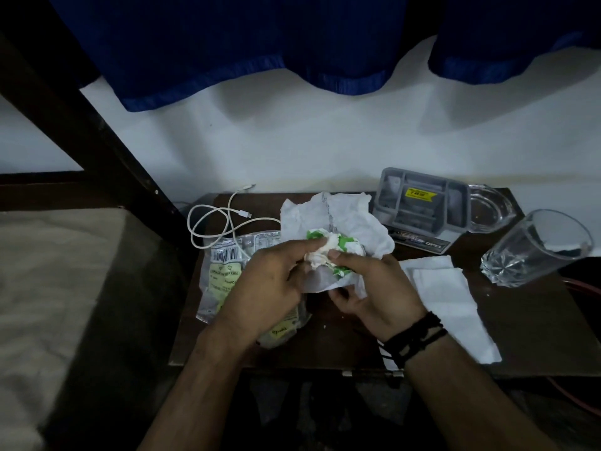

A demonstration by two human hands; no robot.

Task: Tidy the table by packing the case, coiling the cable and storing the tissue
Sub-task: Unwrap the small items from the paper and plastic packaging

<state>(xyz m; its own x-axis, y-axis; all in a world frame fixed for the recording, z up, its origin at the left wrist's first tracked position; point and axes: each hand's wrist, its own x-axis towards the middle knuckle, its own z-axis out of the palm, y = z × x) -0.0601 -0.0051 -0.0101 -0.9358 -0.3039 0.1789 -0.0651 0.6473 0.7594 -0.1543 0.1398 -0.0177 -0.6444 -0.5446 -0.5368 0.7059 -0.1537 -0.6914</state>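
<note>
Both forearms are bare, with no sleeves visible up to the bottom edge of the view. The left hand wears nothing: no ring, no watch, no band on the wrist. The right hand has several black bands around the wrist, stacked one beside the other; some look like thin cords and some like braided or beaded straps, but the dim light does not let me tell the material. A loose black cord end hangs from them. The fingers carry no rings and the nails are short
</note>
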